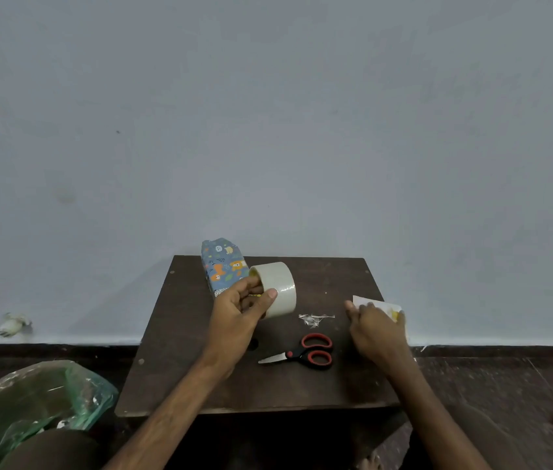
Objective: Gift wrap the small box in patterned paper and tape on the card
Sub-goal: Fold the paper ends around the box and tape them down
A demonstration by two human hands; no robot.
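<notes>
Head view. The dark counter (200, 368) stands against a pale wall. The box (224, 266), already covered in blue animal-patterned paper, stands tilted at the far-left edge of the counter, directly behind the tape roll (276, 288); whether the two touch cannot be told. The left grip (244, 310) is clamped on the roll, thumb on its outer face and fingers inside the core, holding it above the counter. The right grip (375, 329) is closed over the near part of the card (378, 305), which lies at the right edge of the counter, well apart from the box. Scissors (302, 354) lie shut between the two forearms, with a crumpled tape scrap (314, 318) just beyond them. A green plastic bag (37, 401) sits on the floor to the left. Probable step: bringing the card to the box for taping. Risks: the box, poised at the far edge, may be pushed off by the roll; with both grips occupied, a drawn strip of wide tape may fold onto itself; the card may be fixed crookedly if not pressed flat.
</notes>
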